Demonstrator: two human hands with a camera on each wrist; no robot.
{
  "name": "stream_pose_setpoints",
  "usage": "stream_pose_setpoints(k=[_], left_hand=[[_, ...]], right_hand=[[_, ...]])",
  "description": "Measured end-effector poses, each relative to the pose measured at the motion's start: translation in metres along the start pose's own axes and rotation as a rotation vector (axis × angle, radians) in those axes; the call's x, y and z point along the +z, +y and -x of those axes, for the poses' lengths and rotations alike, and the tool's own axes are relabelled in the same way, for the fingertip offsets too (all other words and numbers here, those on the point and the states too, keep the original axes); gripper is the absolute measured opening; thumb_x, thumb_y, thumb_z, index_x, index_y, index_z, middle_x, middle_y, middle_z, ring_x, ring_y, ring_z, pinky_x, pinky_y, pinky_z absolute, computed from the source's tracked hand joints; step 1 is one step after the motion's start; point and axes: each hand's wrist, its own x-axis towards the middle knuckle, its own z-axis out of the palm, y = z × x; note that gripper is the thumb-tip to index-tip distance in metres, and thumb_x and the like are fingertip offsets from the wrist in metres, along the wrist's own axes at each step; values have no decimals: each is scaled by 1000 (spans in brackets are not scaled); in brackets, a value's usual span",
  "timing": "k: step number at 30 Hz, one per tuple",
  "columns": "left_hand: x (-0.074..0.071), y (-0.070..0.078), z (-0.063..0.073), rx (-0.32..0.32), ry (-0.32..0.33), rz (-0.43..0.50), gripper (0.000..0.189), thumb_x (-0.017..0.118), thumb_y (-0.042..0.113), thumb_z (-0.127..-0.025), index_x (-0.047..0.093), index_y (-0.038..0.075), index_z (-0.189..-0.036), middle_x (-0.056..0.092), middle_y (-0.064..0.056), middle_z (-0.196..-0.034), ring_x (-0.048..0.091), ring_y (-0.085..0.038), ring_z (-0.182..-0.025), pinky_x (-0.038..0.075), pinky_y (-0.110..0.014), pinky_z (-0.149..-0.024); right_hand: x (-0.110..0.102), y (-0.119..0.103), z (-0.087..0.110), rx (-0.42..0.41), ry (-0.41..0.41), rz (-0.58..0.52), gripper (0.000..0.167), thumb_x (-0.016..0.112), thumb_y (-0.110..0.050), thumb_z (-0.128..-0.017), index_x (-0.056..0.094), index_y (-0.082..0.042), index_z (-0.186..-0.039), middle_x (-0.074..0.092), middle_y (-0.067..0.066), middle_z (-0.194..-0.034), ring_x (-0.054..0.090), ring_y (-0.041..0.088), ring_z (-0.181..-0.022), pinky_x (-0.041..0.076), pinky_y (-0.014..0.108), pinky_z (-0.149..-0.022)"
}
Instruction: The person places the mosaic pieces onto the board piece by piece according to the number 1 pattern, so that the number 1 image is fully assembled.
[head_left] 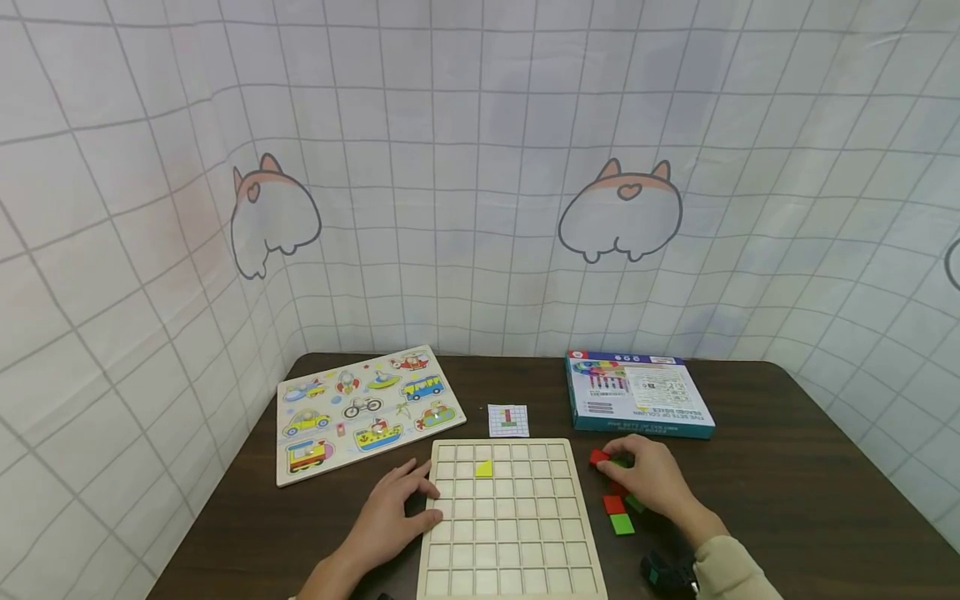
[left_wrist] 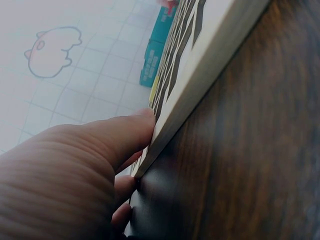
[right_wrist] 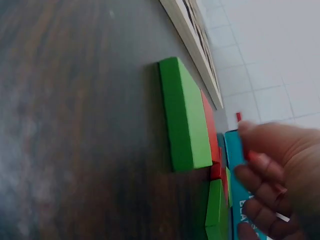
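Observation:
At the left edge of a light wooden grid board (head_left: 517, 533), my left hand (head_left: 390, 512) rests with thumb and fingertips spread along the rim. In the left wrist view the thumb (left_wrist: 130, 132) touches the board's side. One yellow piece with a cut corner (head_left: 484, 469) lies in an upper cell. My right hand (head_left: 651, 477) pinches a red tile (head_left: 598, 457) between thumb and fingers, right of the board. Under and beside that hand lie several loose tiles, among them a red square (head_left: 614, 505) and a green square (head_left: 622, 524), partly covered by the fingers.
A small pattern card (head_left: 508, 421) lies behind the board. To the left is a vehicle puzzle board (head_left: 367, 408); at the back right, a flat blue-edged box (head_left: 637, 396). A black device (head_left: 667, 575) sits by the right wrist. Gridded fabric (head_left: 480, 167) encloses the table.

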Motion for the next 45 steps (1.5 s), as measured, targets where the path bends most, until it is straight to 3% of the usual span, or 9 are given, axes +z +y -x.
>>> stream_pose_setpoints(k=[9, 21, 27, 30, 34, 45], left_hand=[[-1, -2, 2, -7, 9, 4, 15, 78, 31, -83, 67, 28, -92, 50, -9, -145, 35, -36, -141, 22, -66, -112], [-2, -2, 5, 33, -30, -12, 12, 74, 31, -87, 65, 27, -94, 46, -12, -148, 32, -38, -142, 19, -68, -112], [0, -2, 4, 54, -35, -23, 12, 73, 28, -88, 64, 26, -95, 45, -14, -148, 32, -39, -141, 18, -67, -113], [-1, -2, 5, 62, -36, -28, 12, 73, 29, -88, 64, 25, -95, 45, -15, -149, 32, -40, -141, 19, -67, -112], [-1, -2, 5, 67, -40, -30, 12, 72, 29, -89, 64, 25, -96, 44, -15, -149, 31, -40, -142, 18, -67, -113], [0, -2, 0, 62, -64, -50, 12, 71, 32, -90, 62, 28, -96, 41, -12, -152, 27, -39, -143, 15, -63, -116]], right_hand=[[3, -24, 3, -32, 9, -75, 21, 77, -29, -85, 74, -16, -100, 69, 0, -102, 63, 21, -96, 55, 48, -87], [9, -60, 4, -115, 3, -182, 17, 79, -24, -83, 73, -20, -99, 68, -8, -98, 63, 17, -93, 57, 39, -85], [19, -75, 0, -130, -16, -224, 14, 79, -23, -83, 74, -21, -96, 66, -9, -92, 54, 19, -79, 49, 29, -65], [22, -85, -1, -143, -16, -235, 13, 79, -22, -83, 74, -20, -95, 66, -9, -93, 57, 18, -82, 52, 32, -70], [27, -95, -4, -171, 4, -268, 13, 79, -21, -83, 73, -19, -95, 68, -8, -97, 63, 18, -93, 56, 43, -86], [44, -101, -11, -184, -30, -279, 12, 80, -23, -82, 74, -20, -93, 68, -9, -92, 59, 16, -85, 55, 33, -78]])
